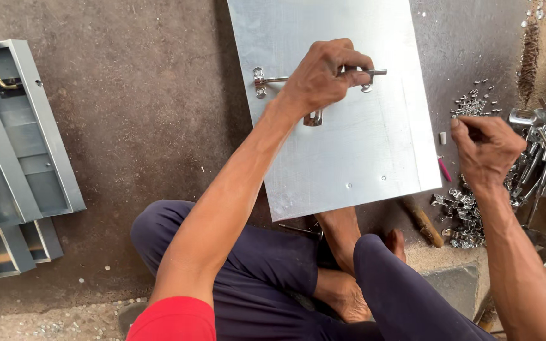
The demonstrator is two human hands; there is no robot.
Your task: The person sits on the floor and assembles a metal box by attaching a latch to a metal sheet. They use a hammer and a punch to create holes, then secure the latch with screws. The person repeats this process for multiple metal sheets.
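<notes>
Sliding bolt latch (320,77) risked shifting on the sheet-metal panel (349,158): left hand (323,79) fingers grasped it, right hand (485,148) fingers pinched something unseen.

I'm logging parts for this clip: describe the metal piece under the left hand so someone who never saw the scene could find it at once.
Start at the large bare metal sheet lying flat on the floor ahead of the seated person. Near its upper part the left hand presses on a slide bolt latch, a slim shiny rod running sideways through small brackets. Unlike the loose hardware heaped by the right hand, it sits alone on the sheet.
</notes>
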